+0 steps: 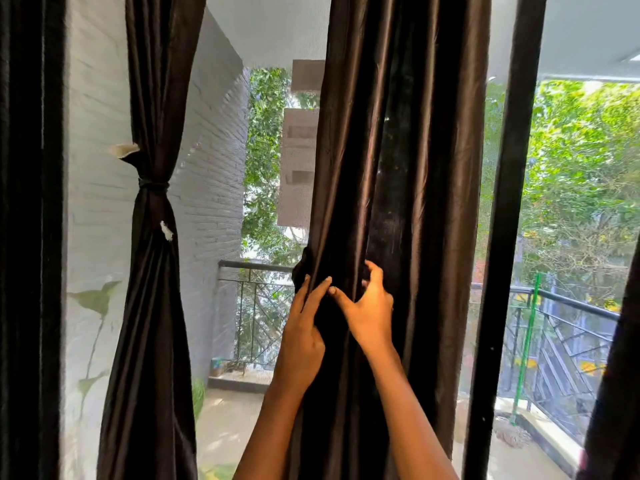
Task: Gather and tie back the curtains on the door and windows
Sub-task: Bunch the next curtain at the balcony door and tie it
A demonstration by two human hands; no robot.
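White brick wall (207,161) left; black balcony railing (254,265); sunlit green trees (575,174) outside; dark frame post (507,209) right.

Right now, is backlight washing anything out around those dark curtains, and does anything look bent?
Head view: sunlit green foliage is overexposed; the middle dark brown satin curtain loses fold detail; the black door frame post leans from wide-angle distortion.
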